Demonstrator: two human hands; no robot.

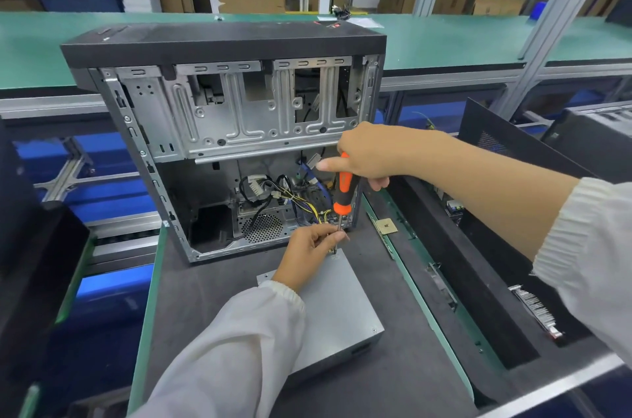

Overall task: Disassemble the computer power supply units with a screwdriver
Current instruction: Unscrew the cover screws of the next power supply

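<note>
A grey metal power supply unit (337, 311) lies flat on the dark mat in front of an open computer case (219, 130). My right hand (366, 157) grips the orange and black screwdriver (343, 192) by its handle, held upright with the tip at the unit's far edge. My left hand (309, 251) pinches the screwdriver's thin shaft just above the unit, with my wrist resting over the unit's top. Loose yellow and black cables (290, 195) hang inside the case behind the tool.
The dark mat (212, 298) covers a green-edged bench. A black case side panel (478, 246) lies to the right, with a small brass-coloured plate (386, 225) beside it. Another black case (595, 133) stands at the far right. A green conveyor (444, 38) runs behind.
</note>
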